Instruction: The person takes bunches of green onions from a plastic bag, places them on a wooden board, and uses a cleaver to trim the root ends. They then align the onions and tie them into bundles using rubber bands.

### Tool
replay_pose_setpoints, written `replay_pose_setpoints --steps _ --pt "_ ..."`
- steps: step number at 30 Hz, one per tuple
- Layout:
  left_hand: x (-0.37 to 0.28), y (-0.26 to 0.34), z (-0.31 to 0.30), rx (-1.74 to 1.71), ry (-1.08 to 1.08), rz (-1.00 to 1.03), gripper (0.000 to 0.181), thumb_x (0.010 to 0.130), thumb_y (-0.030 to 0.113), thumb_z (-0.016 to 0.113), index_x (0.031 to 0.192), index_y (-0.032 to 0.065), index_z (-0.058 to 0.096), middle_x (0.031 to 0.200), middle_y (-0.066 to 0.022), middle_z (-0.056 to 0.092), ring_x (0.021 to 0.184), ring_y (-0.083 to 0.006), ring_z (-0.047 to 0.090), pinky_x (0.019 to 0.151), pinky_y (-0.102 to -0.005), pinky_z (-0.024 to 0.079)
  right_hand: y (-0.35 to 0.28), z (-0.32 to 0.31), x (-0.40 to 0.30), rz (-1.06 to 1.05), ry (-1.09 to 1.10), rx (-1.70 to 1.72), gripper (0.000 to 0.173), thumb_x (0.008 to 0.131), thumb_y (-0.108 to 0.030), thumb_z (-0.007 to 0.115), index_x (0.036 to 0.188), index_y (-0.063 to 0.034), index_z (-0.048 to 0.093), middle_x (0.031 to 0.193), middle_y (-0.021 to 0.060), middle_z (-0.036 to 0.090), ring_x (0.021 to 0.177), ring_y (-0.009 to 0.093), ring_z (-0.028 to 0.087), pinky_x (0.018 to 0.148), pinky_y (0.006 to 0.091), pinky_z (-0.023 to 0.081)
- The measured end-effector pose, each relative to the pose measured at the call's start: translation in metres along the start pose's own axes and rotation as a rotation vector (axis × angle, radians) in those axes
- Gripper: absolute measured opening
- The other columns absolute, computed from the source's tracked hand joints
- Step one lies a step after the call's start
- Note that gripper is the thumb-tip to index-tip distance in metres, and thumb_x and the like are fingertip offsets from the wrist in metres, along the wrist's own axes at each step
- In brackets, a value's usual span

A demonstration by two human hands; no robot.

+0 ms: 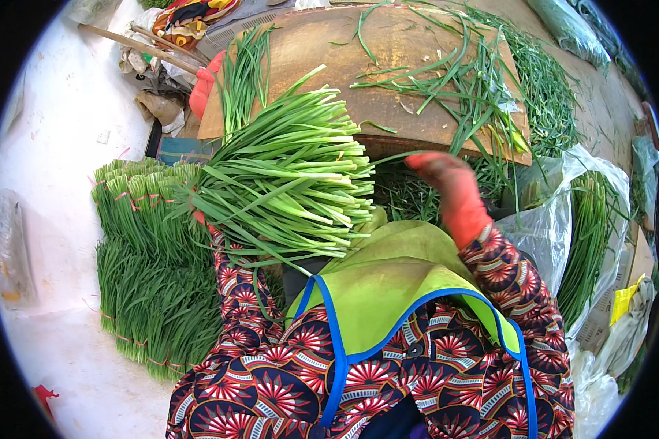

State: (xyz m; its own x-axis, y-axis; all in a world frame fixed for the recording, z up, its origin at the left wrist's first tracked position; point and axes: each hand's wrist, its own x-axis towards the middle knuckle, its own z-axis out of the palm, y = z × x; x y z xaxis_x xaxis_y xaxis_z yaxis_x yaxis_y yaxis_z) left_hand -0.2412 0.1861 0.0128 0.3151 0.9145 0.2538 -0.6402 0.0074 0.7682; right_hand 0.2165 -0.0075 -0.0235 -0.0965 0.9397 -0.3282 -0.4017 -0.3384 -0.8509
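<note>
A large loose bunch of garlic chives [302, 170], its pale cut ends pointing right, lies across my left forearm side. Of my left hand [199, 216], in a red glove, only a sliver shows at the bunch's lower left; the leaves hide its fingers. My right hand [445, 181], in a red glove and blurred, is raised right of the bunch, near the front edge of a wooden board [307, 49]. A single long leaf [390, 158] runs from the bunch to its fingertips. A smaller bunch of chives [246, 77] rests on the board's left end.
Tied chive bundles [154, 274] are stacked at the left on a white sheet [60, 219]. Loose leaves [472, 93] litter the board's right side and the ground beyond. Chives in a clear plastic bag [587, 236] stand at the right. A wooden handle [137, 48] sticks out at upper left.
</note>
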Motion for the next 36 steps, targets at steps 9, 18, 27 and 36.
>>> replay_pose_setpoints --steps 9,18,27,36 --pt "-0.002 0.004 -0.002 -0.001 -0.005 -0.003 0.058 0.098 0.039 0.043 0.140 0.0002 0.033 0.132 -0.0150 0.051 0.114 -0.0280 0.055 0.096 -0.0431 0.047 -0.006 0.073 -0.025 -0.091 -0.223 -0.468 0.034 0.090 -0.028 0.063 0.105 0.0024 0.064 0.095 0.0110 0.070 0.089 0.021 0.066 0.078 0.0323 0.052" --pt "-0.003 0.002 -0.002 -0.004 -0.013 -0.012 0.059 0.098 0.039 0.043 0.141 0.0000 0.031 0.133 -0.0154 0.051 0.115 -0.0282 0.055 0.097 -0.0434 0.047 -0.057 0.077 -0.018 -0.096 -0.283 -0.633 0.044 0.090 -0.040 0.062 0.104 0.0016 0.068 0.080 0.0058 0.066 0.065 0.010 0.059 0.063 0.0280 0.049" --pt "-0.007 0.007 -0.021 0.023 -0.026 -0.012 0.061 0.099 0.039 0.042 0.143 -0.0002 0.029 0.135 -0.0157 0.050 0.116 -0.0285 0.054 0.098 -0.0437 0.047 -0.039 0.115 -0.021 0.089 -0.286 -0.376 0.029 0.085 -0.027 0.070 0.095 0.0000 0.070 0.063 -0.0011 0.058 0.051 0.005 0.048 0.048 0.0218 0.040" --pt "-0.005 -0.003 0.034 -0.011 -0.006 -0.006 0.052 0.101 0.031 0.039 0.141 -0.0017 0.033 0.133 -0.0147 0.051 0.114 -0.0260 0.055 0.096 -0.0413 0.047 -0.041 0.060 -0.066 -0.336 -0.204 -0.745 0.037 0.089 -0.039 0.063 0.089 -0.0024 0.067 0.071 0.0066 0.063 0.053 0.015 0.056 0.053 0.0299 0.046"
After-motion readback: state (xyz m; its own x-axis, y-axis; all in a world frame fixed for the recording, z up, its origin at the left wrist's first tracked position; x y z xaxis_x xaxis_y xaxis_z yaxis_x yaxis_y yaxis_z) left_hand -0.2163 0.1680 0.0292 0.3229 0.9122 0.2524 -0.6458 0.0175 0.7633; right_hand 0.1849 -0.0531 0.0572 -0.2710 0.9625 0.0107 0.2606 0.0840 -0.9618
